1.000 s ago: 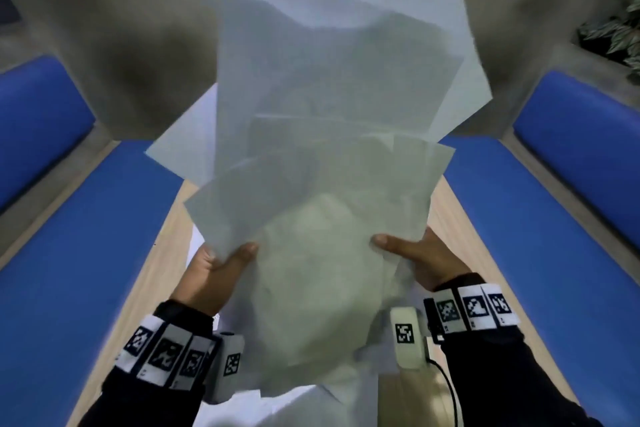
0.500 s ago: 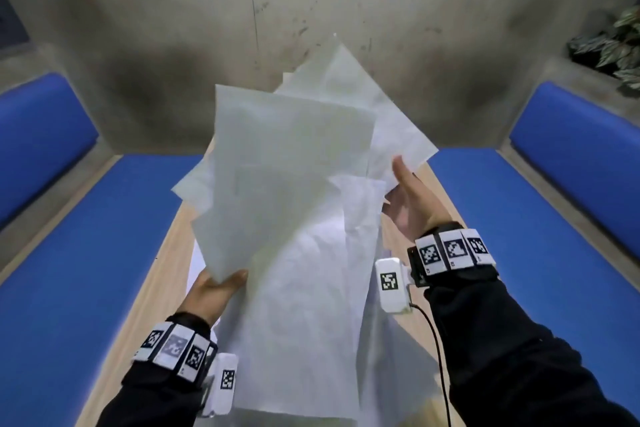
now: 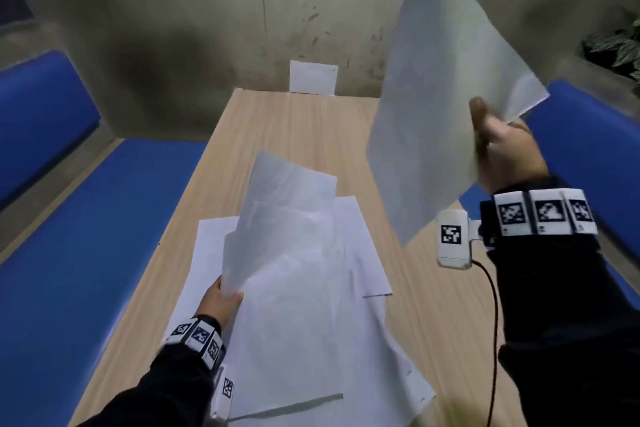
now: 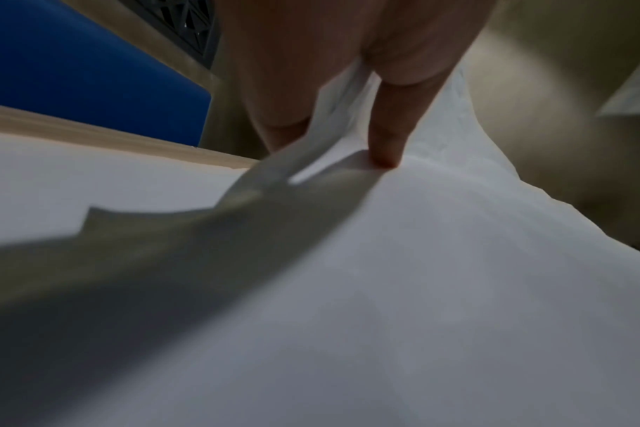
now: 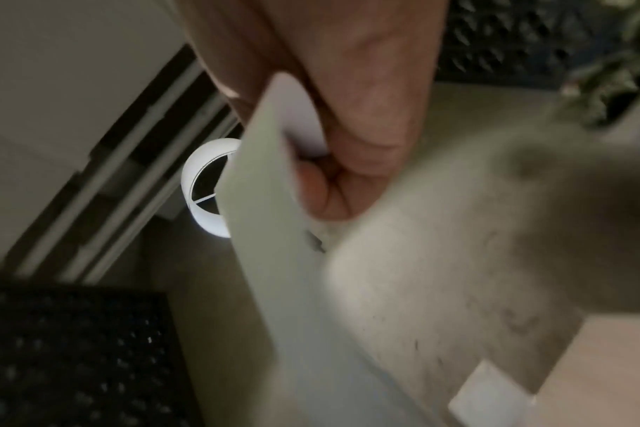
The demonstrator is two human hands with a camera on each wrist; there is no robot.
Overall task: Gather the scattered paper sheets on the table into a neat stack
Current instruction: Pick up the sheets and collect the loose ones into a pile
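A person stands at the near end of a wooden bench (image 3: 287, 135). A moment ago both hands held one fanned bundle of paper; now it has split. The right hand (image 3: 502, 152) is raised at the right, fingers curled and pinching a single sheet (image 3: 440, 87) held upright in the air. The left hand (image 3: 220, 302) is low and near, thumb and fingers gripping the edge of the remaining sheets (image 3: 287, 253), which droop onto loose papers (image 3: 363, 250) lying flat on the bench. One more sheet (image 3: 312, 77) leans against the far wall. The stack looks far from squared.
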